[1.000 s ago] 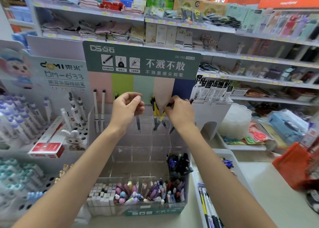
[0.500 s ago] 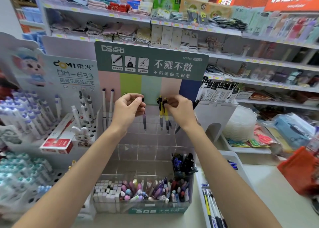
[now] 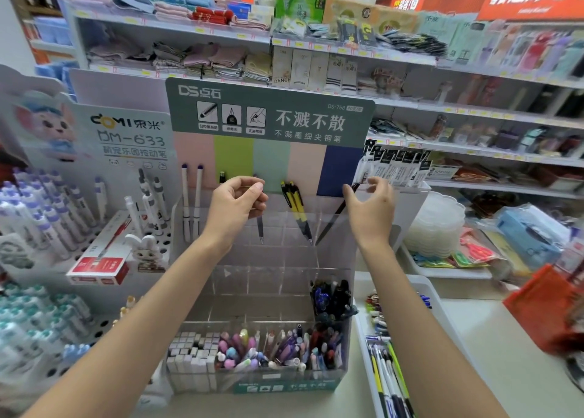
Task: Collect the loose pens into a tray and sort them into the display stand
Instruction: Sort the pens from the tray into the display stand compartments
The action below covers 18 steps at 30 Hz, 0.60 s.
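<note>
The clear acrylic display stand point(image 3: 278, 278) with a green header stands in front of me. My left hand point(image 3: 235, 202) pinches the top of a dark pen point(image 3: 260, 231) that hangs tip-down in a back-row compartment. My right hand point(image 3: 371, 210) hovers with fingers apart at the back right corner, its thumb beside the top of a black pen point(image 3: 333, 221) that leans in the compartment there. Two yellow-and-black pens point(image 3: 295, 206) lean between my hands. The white tray point(image 3: 426, 288) at the lower right holds several loose pens point(image 3: 390, 379).
Two white pens point(image 3: 191, 202) stand in the stand's back left compartment. Its front row point(image 3: 268, 351) is packed with pens, and dark pens point(image 3: 331, 297) fill a right-hand cell. A pen display point(image 3: 126, 139) stands to the left, an orange basket point(image 3: 543, 307) to the right, shelves behind.
My right hand has let go of the yellow pens and moved right, its fingers spreading by the black pen. My left hand still holds the dark pen. The view has shifted closer.
</note>
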Each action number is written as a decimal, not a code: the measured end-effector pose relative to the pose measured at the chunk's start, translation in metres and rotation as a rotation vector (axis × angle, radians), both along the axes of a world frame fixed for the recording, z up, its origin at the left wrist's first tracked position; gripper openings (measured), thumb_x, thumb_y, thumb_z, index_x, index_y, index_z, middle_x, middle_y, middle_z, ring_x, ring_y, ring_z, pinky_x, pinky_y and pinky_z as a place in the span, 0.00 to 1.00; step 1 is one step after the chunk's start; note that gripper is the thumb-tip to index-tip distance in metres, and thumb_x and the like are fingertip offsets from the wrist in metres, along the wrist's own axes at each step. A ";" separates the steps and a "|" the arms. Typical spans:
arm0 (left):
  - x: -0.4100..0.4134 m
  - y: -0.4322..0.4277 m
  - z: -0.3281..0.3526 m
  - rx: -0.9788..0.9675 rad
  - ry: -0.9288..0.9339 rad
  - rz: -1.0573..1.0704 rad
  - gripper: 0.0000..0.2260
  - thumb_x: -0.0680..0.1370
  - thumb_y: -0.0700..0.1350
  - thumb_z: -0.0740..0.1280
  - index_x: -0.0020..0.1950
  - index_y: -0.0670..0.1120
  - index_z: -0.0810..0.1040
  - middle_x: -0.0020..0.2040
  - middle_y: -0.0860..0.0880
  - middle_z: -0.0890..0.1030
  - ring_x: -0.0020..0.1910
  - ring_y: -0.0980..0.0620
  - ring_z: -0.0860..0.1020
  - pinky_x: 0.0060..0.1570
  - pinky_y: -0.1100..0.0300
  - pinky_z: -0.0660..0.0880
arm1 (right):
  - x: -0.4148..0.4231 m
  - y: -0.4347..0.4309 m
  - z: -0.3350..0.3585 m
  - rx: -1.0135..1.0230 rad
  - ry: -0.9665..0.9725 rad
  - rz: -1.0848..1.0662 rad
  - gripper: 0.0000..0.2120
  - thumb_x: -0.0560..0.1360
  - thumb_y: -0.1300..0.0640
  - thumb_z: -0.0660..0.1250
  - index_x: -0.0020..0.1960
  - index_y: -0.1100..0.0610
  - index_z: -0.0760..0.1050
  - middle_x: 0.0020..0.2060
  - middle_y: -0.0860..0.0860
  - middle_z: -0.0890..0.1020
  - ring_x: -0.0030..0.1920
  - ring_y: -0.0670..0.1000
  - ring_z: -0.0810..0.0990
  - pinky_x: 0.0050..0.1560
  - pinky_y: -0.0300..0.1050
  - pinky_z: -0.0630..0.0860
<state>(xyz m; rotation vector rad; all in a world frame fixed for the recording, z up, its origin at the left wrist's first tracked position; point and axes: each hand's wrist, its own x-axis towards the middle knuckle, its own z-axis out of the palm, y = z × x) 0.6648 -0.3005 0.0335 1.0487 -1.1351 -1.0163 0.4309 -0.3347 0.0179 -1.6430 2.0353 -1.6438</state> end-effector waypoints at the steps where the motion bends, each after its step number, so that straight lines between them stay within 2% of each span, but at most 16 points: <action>1: -0.004 0.000 0.000 0.003 0.000 -0.007 0.04 0.82 0.39 0.65 0.50 0.44 0.78 0.37 0.48 0.81 0.31 0.57 0.78 0.37 0.64 0.79 | -0.002 -0.003 -0.001 0.091 -0.019 0.029 0.18 0.75 0.51 0.72 0.60 0.59 0.74 0.49 0.51 0.77 0.54 0.53 0.74 0.53 0.46 0.72; 5: -0.016 0.000 0.000 0.009 -0.002 -0.038 0.04 0.82 0.39 0.64 0.51 0.42 0.78 0.37 0.48 0.81 0.30 0.58 0.77 0.35 0.65 0.78 | -0.001 -0.011 0.000 0.121 -0.046 0.069 0.14 0.75 0.59 0.71 0.59 0.58 0.74 0.47 0.53 0.81 0.51 0.54 0.78 0.49 0.46 0.75; 9: -0.018 0.001 0.000 0.013 -0.008 -0.051 0.05 0.82 0.39 0.63 0.50 0.43 0.78 0.37 0.48 0.80 0.30 0.58 0.77 0.34 0.66 0.78 | 0.003 -0.006 0.006 0.078 -0.096 0.086 0.13 0.76 0.63 0.70 0.59 0.58 0.73 0.44 0.50 0.79 0.46 0.52 0.79 0.49 0.46 0.77; 13: -0.013 0.000 0.001 0.020 -0.008 -0.043 0.05 0.82 0.39 0.63 0.50 0.43 0.78 0.37 0.48 0.81 0.30 0.59 0.77 0.35 0.65 0.78 | 0.009 0.000 0.005 -0.083 0.126 0.245 0.16 0.75 0.66 0.69 0.63 0.61 0.76 0.50 0.53 0.82 0.49 0.50 0.79 0.54 0.42 0.76; 15: -0.011 0.001 -0.001 0.028 -0.009 -0.045 0.05 0.82 0.39 0.64 0.49 0.44 0.78 0.36 0.49 0.81 0.30 0.58 0.77 0.35 0.65 0.78 | 0.013 -0.003 0.003 -0.038 0.172 0.320 0.17 0.76 0.66 0.69 0.64 0.61 0.77 0.53 0.56 0.82 0.51 0.52 0.80 0.57 0.44 0.76; 18: -0.010 0.002 -0.003 0.036 -0.020 -0.053 0.05 0.82 0.39 0.64 0.50 0.43 0.79 0.36 0.50 0.81 0.30 0.58 0.78 0.35 0.65 0.78 | 0.018 -0.008 0.003 0.053 0.134 0.327 0.12 0.76 0.63 0.70 0.59 0.61 0.79 0.47 0.53 0.82 0.46 0.49 0.78 0.53 0.44 0.76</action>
